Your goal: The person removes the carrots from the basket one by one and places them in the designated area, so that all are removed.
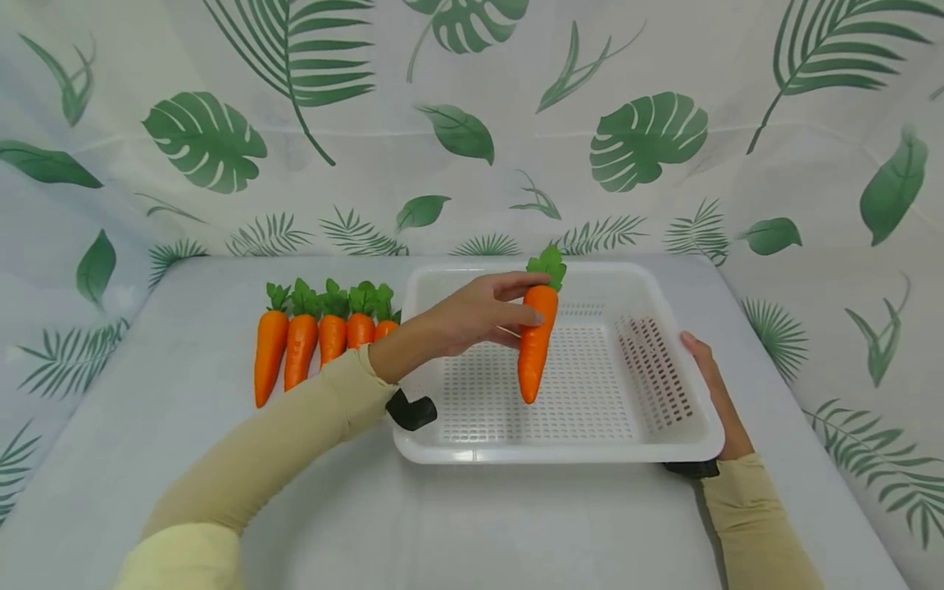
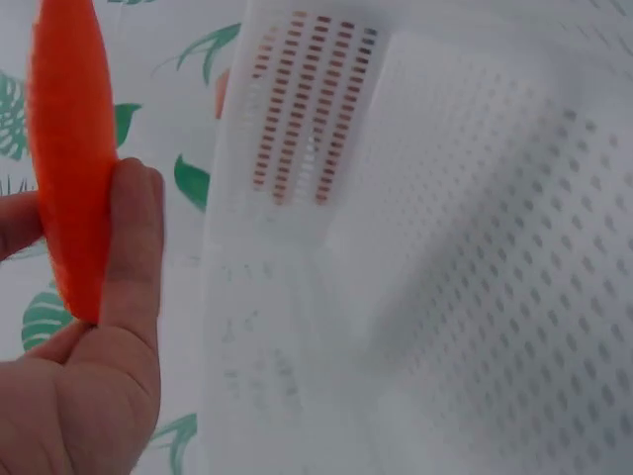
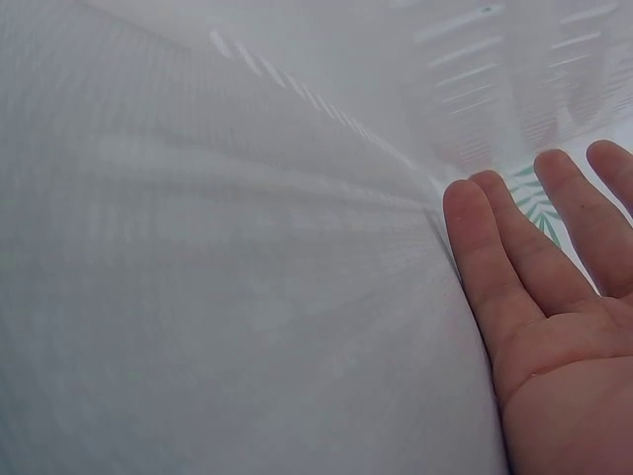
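An orange carrot (image 1: 537, 344) with a green leafy top is held in my left hand (image 1: 483, 315), above the white perforated basket (image 1: 560, 453). The left wrist view shows the fingers and thumb on either side of the carrot (image 2: 71, 148), its tip pointing down. At the basket's right side is my right hand (image 1: 711, 385), mostly hidden behind the rim in the head view. In the right wrist view the fingers of that hand (image 3: 554, 317) are extended beside the basket's wall (image 3: 465, 79). No carrot shows on the visible part of the basket's floor.
Several more carrots (image 1: 270, 352) lie side by side on the white table (image 1: 184, 426), left of the basket, leaves toward the back. My left forearm covers part of the row. A leaf-patterned cloth (image 1: 457, 188) hangs behind the table.
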